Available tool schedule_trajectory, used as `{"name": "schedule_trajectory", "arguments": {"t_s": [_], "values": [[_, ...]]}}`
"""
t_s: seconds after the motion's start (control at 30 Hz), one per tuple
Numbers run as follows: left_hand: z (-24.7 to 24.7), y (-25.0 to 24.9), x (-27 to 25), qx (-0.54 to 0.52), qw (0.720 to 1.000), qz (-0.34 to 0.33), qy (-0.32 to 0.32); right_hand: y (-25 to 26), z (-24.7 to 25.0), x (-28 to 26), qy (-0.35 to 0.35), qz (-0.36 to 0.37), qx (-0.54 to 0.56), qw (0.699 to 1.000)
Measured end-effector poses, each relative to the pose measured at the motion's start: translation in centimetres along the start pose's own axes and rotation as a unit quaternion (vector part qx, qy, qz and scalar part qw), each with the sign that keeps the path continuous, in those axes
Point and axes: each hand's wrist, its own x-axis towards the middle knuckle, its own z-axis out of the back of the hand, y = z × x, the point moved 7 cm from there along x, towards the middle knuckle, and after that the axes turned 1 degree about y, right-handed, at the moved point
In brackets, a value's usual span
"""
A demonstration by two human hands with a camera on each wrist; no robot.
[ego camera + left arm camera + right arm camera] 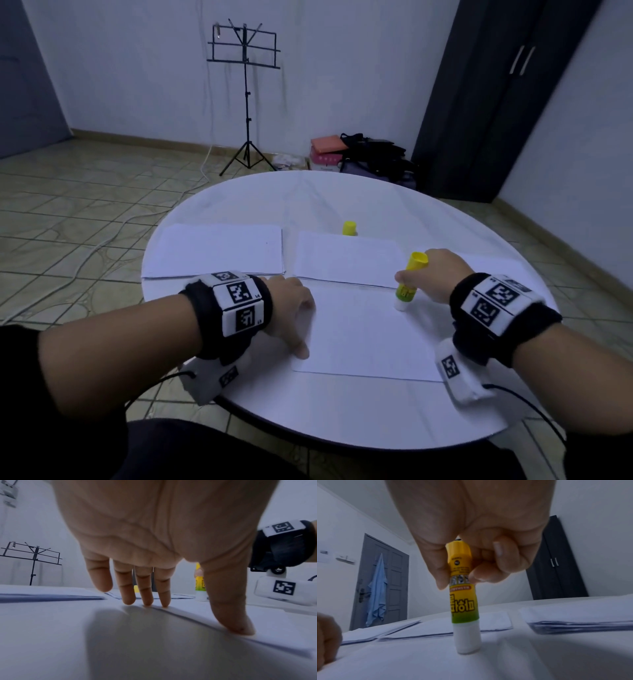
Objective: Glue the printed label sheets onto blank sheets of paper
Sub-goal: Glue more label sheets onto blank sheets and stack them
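Observation:
A white sheet of paper lies in front of me on the round white table. My left hand presses its left edge flat, fingers straight and thumb down. My right hand grips a yellow-green glue stick, held nearly upright with its white glue end touching the sheet's far right corner. The fingers wrap around the stick's upper half.
Two stacks of paper lie further back, one at the left, one in the middle; a third stack sits to the right. A yellow cap stands behind the middle stack. A music stand and bags are on the floor beyond.

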Motion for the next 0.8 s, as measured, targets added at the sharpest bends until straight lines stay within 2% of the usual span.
{"name": "schedule_trajectory", "arguments": {"t_s": [0.07,0.17,0.3,0.43,0.67,0.8], "values": [[0.2,0.0,-0.1,0.015,1.000,-0.001,-0.002,0.3,0.3,-0.4,-0.004,0.004,-0.019,1.000],[0.0,0.3,-0.1,0.018,1.000,0.010,0.007,2.6,-0.1,-1.4,-0.006,0.052,-0.013,0.999],[-0.4,1.0,-0.4,-0.003,0.998,0.046,0.039,7.5,-1.9,-4.2,0.044,0.146,0.052,0.987],[0.4,-0.1,-1.4,0.024,0.999,0.032,0.032,11.2,-4.6,-6.0,0.079,0.214,-0.006,0.974],[-0.3,-0.1,-0.7,0.047,0.998,-0.002,0.047,11.8,-5.9,-9.0,0.140,0.283,-0.054,0.947],[-0.5,0.2,-0.1,0.088,0.994,0.023,0.059,10.4,-5.1,-10.7,0.152,0.296,-0.073,0.940]]}}
